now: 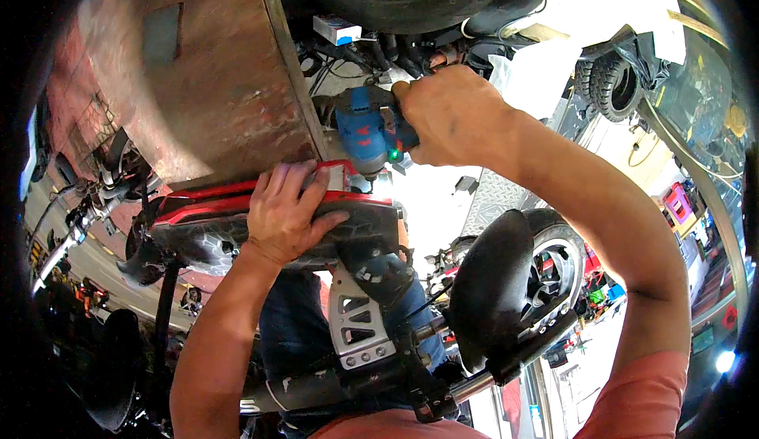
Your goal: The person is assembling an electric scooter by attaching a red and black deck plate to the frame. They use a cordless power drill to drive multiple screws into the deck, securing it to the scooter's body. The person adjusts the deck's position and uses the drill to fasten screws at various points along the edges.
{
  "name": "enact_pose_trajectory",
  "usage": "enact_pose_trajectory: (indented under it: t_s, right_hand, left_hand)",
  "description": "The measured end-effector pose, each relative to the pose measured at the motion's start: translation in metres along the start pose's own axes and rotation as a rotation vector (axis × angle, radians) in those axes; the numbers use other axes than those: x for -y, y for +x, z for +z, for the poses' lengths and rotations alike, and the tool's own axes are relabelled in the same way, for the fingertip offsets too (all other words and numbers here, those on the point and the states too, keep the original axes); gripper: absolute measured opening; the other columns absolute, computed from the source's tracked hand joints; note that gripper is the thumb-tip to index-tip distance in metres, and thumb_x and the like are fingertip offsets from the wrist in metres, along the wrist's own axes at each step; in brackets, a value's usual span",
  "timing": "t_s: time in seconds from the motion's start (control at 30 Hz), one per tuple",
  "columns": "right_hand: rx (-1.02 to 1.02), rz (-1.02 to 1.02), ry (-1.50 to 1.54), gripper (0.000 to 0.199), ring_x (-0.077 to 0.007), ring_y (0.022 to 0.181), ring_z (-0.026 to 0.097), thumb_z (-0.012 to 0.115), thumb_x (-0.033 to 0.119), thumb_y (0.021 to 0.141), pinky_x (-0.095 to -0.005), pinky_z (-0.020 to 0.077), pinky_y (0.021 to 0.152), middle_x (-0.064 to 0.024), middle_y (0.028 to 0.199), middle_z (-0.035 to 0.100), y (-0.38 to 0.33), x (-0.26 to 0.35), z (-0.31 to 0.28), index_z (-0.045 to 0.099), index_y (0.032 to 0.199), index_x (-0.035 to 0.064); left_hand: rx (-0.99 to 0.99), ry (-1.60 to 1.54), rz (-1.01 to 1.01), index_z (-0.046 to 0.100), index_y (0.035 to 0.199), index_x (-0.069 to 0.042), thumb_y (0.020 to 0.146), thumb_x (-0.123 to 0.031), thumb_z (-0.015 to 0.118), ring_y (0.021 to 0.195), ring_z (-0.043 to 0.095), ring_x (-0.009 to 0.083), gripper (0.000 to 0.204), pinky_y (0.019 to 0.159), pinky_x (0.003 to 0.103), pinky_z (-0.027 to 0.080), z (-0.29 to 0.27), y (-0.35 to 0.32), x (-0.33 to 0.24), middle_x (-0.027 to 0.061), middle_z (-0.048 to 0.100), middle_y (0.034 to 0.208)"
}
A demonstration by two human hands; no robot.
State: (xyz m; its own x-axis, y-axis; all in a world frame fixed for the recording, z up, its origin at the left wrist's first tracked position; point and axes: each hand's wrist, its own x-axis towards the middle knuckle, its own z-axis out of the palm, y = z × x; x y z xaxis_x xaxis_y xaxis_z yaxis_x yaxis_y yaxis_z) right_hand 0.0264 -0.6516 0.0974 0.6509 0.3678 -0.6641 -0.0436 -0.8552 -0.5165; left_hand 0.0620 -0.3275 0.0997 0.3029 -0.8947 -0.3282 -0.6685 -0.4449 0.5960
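My right hand [458,119] is wrapped round the grip of a blue cordless power driver [363,132], which points downward with a small green light showing near its nose. The driver's tip meets, or hovers just over, the end of a red-and-black scooter deck [273,229]; I cannot tell whether it touches a screw. Across the deck's red edge lies my left hand [286,208], fingers spread and pressing on it. A silver bracket with cut-outs [357,316] joins the deck to a dark tube below. At right is a wheel [557,269] beside a black fender [492,293].
A worn brown metal panel [229,67] stands beyond the deck at left. Past the driver are a tyre [419,8], a small white-and-blue box [337,30] and tangled cables. Knobbly tyres [613,87] sit at the far right.
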Motion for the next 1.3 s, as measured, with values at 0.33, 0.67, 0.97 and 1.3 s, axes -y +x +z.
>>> enact_pose_trajectory:
  t_s: [0.33,0.67,0.97,1.3]
  right_hand:
    - [0.087,0.041,-0.039,0.051,-0.0396,0.081,0.076,0.078,0.026,0.075,-0.0471,0.0606,0.077,-0.0222,0.084,0.075,0.003,0.003,0.002,0.067,0.112,-0.0052]
    - [0.133,0.071,0.007,0.064,-0.0417,0.086,0.076,0.084,0.035,0.071,-0.0483,0.0605,0.078,-0.0238,0.085,0.075,0.003,0.001,0.001,0.067,0.117,-0.0066]
    - [0.024,-0.05,-0.059,0.096,-0.0452,0.092,0.073,0.093,0.061,0.059,-0.0502,0.0586,0.082,-0.0278,0.093,0.072,0.002,-0.004,0.001,0.065,0.116,-0.0114]
    - [-0.253,0.266,0.684,0.07,-0.0136,0.063,0.068,0.085,0.068,0.08,-0.0322,0.056,0.059,-0.0063,0.073,0.07,-0.022,0.001,-0.015,0.071,0.091,0.0004]
  left_hand:
    - [0.015,0.006,-0.023,0.069,0.13,-0.006,0.077,-0.052,0.084,0.109,0.064,0.0356,0.071,0.091,0.05,0.053,-0.002,0.0,-0.002,0.0123,0.066,0.128]
    - [0.019,-0.01,-0.038,0.069,0.128,-0.007,0.077,-0.05,0.085,0.112,0.063,0.0353,0.068,0.093,0.049,0.053,-0.002,-0.002,-0.004,0.0117,0.065,0.129]
    - [0.015,0.052,-0.058,0.07,0.127,-0.011,0.083,-0.058,0.079,0.117,0.061,0.0339,0.065,0.097,0.051,0.052,0.005,-0.007,-0.005,0.0097,0.065,0.131]
    - [-0.09,0.075,-0.028,0.072,0.119,-0.012,0.087,-0.057,0.076,0.114,0.062,0.0329,0.056,0.093,0.047,0.053,0.01,-0.012,-0.002,0.0089,0.066,0.12]
